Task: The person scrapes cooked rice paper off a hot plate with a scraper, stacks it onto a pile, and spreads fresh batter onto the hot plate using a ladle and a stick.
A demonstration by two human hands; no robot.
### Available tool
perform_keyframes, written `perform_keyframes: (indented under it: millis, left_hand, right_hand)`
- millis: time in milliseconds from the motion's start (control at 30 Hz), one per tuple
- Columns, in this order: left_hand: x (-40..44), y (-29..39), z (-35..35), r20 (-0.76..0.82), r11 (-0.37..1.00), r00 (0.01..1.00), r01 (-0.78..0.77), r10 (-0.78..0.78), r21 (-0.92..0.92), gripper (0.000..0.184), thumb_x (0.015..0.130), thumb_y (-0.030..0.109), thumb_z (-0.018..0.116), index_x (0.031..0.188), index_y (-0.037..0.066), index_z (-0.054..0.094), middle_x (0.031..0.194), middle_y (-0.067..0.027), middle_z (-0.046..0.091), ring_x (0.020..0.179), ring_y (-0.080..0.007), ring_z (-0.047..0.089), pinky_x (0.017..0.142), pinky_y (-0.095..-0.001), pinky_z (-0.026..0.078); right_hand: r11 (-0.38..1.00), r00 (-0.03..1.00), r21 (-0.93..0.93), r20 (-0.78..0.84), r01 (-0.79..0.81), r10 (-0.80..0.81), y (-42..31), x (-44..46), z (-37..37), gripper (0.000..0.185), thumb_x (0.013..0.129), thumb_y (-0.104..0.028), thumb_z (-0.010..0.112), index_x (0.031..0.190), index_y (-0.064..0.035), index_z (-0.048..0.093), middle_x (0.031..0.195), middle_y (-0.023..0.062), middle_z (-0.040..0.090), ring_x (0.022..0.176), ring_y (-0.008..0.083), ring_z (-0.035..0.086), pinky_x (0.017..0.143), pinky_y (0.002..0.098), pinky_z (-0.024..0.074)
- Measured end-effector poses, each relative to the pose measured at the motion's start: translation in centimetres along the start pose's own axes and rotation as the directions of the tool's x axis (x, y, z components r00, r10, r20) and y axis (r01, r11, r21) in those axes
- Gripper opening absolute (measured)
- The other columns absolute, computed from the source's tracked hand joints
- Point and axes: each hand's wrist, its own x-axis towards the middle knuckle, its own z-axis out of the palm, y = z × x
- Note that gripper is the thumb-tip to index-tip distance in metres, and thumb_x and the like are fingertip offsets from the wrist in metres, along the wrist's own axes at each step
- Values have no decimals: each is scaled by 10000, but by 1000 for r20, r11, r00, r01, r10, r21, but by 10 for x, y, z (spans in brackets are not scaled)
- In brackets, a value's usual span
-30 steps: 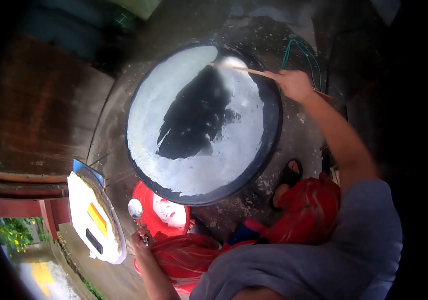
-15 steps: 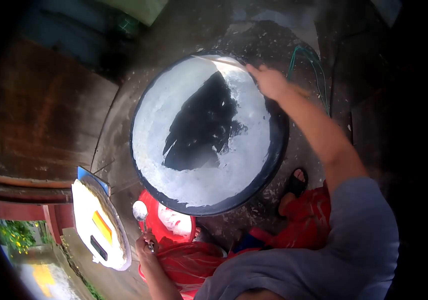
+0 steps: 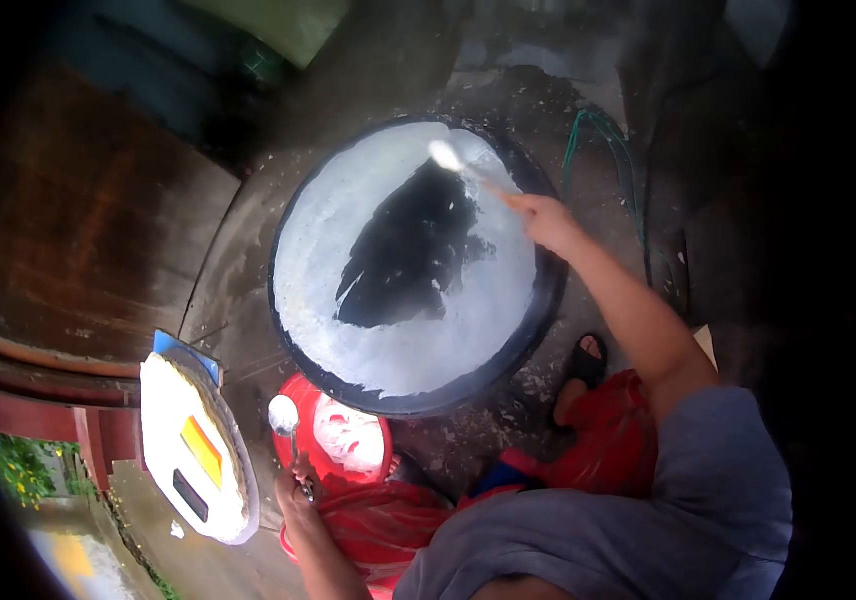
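One red basin (image 3: 300, 388) beside the griddle (image 3: 546, 290) contains white paste (image 3: 350, 440). Paste surrounds a dark patch (image 3: 408, 250) on the griddle. Left hand (image 3: 296, 489): fingers wrapped around the ladle (image 3: 283, 415), bowl white. Right hand (image 3: 548, 222): fingers closed on the stick (image 3: 500, 191), its blurred end over the griddle's far side. Versus half a second earlier, the right hand is nearer the body.
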Motion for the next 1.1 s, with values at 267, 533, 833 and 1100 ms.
perform_keyframes:
  millis: [267,533,833,1100]
  left_hand:
    - [8,7,-24,139,987,977,162,-161,1,174,916,78,329,827,-34,428,568,-44,414,446,-123,389,414,-212,366]
    - [2,7,-40,184,991,974,133,-129,-6,154,900,66,333,831,-37,424,580,-44,432,452,-121,429,396,-214,378]
    - [-4,10,-41,186,992,975,127,-124,-5,193,904,79,328,881,-68,451,586,-42,443,446,-118,438,401,-211,392]
    - [-10,8,-50,233,986,965,142,-119,-85,209,924,116,328,864,-54,434,579,-35,426,442,-106,417,398,-204,374]
  right_hand:
    - [996,997,-50,29,73,-71,8,6,46,311,834,-199,506,1121,-264,604,1077,84,612,977,282,582,828,352,455]
    - [960,947,-234,-312,-156,77,-9,-60,-2,306,866,-237,461,1144,-261,588,1087,95,606,985,282,584,826,353,462]
    - [979,992,-179,-57,98,-109,-53,-59,80,278,876,-215,446,1095,-203,617,1032,106,622,955,279,589,811,363,459]
    - [936,967,-294,219,194,-132,-45,-83,67,307,861,-235,448,1131,-218,595,1018,95,624,954,291,583,798,373,471]
